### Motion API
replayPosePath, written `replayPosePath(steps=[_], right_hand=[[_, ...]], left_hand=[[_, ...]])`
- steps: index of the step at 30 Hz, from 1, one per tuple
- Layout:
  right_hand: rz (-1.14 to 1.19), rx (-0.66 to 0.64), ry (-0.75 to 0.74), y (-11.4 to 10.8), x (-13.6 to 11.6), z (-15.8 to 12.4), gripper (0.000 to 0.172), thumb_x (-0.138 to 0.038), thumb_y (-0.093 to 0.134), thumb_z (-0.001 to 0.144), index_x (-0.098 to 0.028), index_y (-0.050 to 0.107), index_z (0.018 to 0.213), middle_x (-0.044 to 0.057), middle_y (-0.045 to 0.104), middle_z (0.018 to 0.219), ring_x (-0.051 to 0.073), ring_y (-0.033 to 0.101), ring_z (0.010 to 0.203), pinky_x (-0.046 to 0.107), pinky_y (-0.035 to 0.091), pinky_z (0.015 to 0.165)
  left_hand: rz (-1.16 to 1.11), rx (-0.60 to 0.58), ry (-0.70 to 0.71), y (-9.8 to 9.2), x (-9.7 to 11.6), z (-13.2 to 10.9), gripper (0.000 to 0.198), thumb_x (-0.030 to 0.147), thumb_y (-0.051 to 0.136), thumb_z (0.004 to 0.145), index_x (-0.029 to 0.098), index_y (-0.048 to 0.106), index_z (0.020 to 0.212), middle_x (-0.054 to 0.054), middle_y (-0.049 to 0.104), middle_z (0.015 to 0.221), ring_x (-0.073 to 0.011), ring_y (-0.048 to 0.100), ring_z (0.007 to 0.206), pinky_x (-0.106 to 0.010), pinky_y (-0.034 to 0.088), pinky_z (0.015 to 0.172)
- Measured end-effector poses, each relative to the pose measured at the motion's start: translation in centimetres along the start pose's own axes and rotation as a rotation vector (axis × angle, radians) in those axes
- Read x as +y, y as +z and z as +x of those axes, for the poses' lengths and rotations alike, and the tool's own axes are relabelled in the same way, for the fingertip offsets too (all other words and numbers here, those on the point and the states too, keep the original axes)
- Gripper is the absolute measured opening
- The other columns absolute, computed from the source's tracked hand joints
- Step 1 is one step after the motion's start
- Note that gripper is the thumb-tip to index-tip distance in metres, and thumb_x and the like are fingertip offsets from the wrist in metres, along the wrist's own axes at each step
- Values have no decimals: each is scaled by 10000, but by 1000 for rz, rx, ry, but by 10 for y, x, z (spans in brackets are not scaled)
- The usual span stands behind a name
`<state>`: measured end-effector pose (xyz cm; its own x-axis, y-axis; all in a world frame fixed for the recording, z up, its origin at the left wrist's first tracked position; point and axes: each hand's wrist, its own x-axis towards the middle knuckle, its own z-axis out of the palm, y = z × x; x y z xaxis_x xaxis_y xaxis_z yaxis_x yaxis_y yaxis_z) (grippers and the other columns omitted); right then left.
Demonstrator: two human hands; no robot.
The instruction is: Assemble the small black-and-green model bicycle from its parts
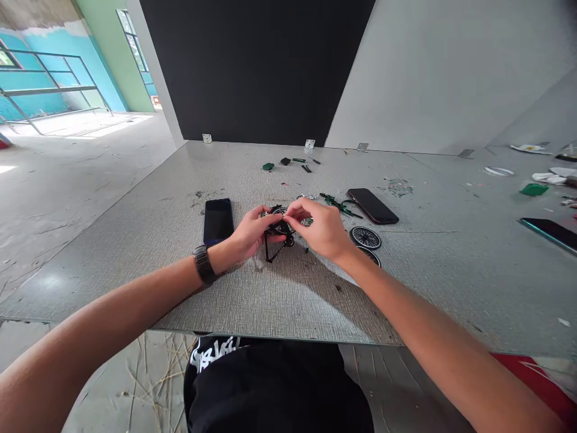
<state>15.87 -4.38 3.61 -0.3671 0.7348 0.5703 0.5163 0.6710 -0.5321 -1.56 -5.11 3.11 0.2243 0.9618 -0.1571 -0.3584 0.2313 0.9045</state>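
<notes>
Both hands meet over the middle of the tabletop [270,294], on a small black model [278,237] of wire frame and spoked wheel. The left hand [252,231] has its grip closed around the model's near side, likely to steady it. The right hand [322,228] pinches its top with the fingertips, a grip nearly shut. Two loose wheels [365,237] lie just right of the hands, and green parts [338,204] lie beyond. A phone [218,220] lies on the left and a second phone [372,205] on the right, both dark. White lettering on the black shirt [211,355] is cut off and unreadable.

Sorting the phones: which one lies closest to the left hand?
The phone right beside the left hand, by the watch; the other two lie beyond the right hand.
</notes>
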Motion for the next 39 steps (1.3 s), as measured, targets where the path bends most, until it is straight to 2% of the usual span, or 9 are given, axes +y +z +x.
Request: replayPosePath(steps=[4,10,27,39], right_hand=[[80,-8,33,-1,-1,0,31,-238,657,884,-231,627,886,-5,732,830,140,684,733,305,580,750],[8,-7,9,-1,1,0,49,-270,656,892,-226,637,879,4,733,834,148,678,727,325,568,735],[83,21,47,1,2,-1,40,-259,656,893,-223,650,878,5,733,830,148,685,741,320,573,740],[24,14,54,0,0,0,59,-270,679,875,-220,658,853,1,722,796,144,653,698,321,557,719]], left_hand=[[24,-15,27,-2,-2,1,146,124,666,870,166,527,861,-28,617,859,-120,604,752,-305,589,697],[50,-9,39,-2,-2,0,158,134,673,866,170,520,847,-22,614,833,-122,602,745,-305,589,699],[3,15,7,0,0,0,146,107,655,867,171,527,841,-12,606,804,-124,603,706,-303,584,661],[42,13,15,-1,-2,1,143,132,666,864,174,529,861,-18,633,797,-123,618,700,-293,587,661]])
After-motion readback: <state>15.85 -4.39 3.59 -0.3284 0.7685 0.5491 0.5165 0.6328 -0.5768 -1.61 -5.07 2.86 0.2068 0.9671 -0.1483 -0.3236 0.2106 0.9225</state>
